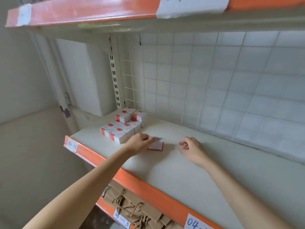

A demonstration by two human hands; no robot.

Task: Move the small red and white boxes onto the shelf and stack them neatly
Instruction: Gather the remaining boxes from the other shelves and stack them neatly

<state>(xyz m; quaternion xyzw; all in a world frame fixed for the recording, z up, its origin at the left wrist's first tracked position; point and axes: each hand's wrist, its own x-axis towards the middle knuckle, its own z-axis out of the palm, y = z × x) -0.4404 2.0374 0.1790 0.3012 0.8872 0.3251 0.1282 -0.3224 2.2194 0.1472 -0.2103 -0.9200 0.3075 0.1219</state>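
A single small red and white box [156,144] is lying on the white shelf [189,176], near the front edge and just to the right of the stacked boxes [123,125]. The left hand [139,142] is gripping it, fingers curled over its top left corner, so the barcode end is showing past the fingertips. The stack is sitting in the shelf's back left corner: a lower layer of boxes side by side, with a few more resting on top toward the rear, all touching one another. The right hand [191,147] is hovering over the bare shelf to the right of the single box, apart from it, fingers loosely curled and holding nothing. An orange strip [148,187] is running along the shelf's front edge, bearing handwritten paper labels [71,145]. Below it, a lower shelf is holding brown paper bags [135,207] with twisted cord handles, lying flat and overlapping. A wire grid panel [214,83] is backing the shelf.
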